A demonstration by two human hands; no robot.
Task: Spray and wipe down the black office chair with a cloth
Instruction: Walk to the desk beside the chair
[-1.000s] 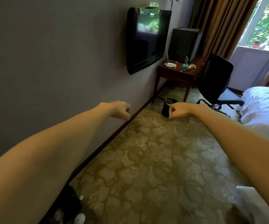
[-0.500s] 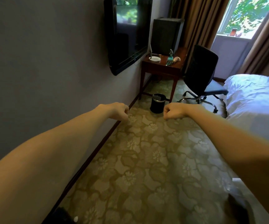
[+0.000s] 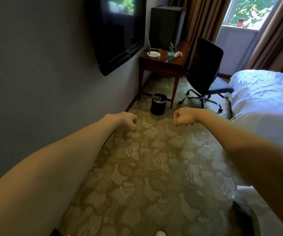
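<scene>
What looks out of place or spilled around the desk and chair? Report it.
Nothing spilled or damaged. The black office chair stands upright but turned with its seat toward the bed, not tucked under the desk. The spray bottle stands upright on it, the cloth beside it.

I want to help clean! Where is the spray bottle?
In the head view, the spray bottle stands on the wooden table, beside the cloth, just left of the black office chair.
</scene>
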